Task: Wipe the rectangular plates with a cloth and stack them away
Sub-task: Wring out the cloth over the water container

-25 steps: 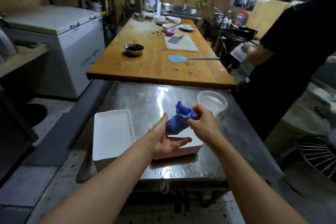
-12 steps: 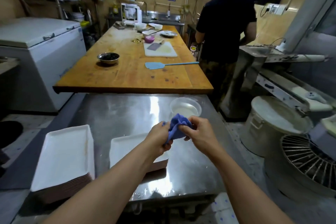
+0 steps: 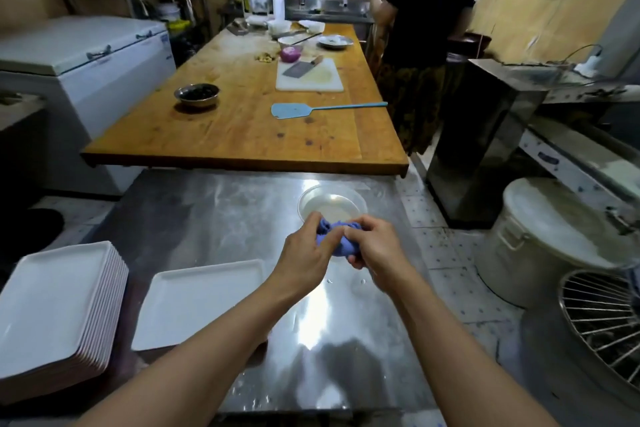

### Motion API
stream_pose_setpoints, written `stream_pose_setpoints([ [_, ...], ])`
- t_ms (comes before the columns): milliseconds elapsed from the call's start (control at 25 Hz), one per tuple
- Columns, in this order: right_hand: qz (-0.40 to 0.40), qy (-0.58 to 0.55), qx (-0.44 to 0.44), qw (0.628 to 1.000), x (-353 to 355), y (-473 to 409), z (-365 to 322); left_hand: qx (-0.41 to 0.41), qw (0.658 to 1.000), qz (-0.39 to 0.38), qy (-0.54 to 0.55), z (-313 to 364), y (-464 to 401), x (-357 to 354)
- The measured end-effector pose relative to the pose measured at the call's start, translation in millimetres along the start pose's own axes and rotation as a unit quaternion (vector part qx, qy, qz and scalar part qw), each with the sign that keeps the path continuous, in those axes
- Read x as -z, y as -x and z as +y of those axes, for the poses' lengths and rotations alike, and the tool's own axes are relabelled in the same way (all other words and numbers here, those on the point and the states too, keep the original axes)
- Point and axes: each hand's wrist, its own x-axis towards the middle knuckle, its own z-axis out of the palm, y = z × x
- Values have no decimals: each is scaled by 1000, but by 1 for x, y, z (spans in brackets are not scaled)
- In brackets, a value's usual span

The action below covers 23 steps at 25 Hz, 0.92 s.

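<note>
Steel table (image 3: 214, 215) bears plate stack (image 3: 59, 308), plate (image 3: 201, 302), bowl (image 3: 332, 206).

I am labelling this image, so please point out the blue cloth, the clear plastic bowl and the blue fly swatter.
blue cloth (image 3: 337, 242): head view, bunched middle between the hands.
clear plastic bowl (image 3: 330, 198): head view, far rim.
blue fly swatter (image 3: 290, 110): head view, flat head.

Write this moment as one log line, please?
left hand: grips blue cloth | right hand: grips same cloth | over steel table, near clear bowl | single plate beside plate stack
</note>
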Motion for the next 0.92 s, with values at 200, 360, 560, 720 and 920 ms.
stream_pose_setpoints([
  [200,-34,30,44,998,7,-16,6,178,974,-9,136,-12,-33,-8],
  [360,-72,95,94,988,3,-23,4,361,872,-95,317,-20,-55,2],
  [560,-5,279,221,934,-22,-39,1,400,843,-159,322,-21,-81,5],
  [720,69,295,141,942,-19,-71,4,351,889,-137,261,-22,-102,-9],
  [920,52,153,-19,987,-12,-133,9,146,986,-51,54,-38,-140,-35],
])
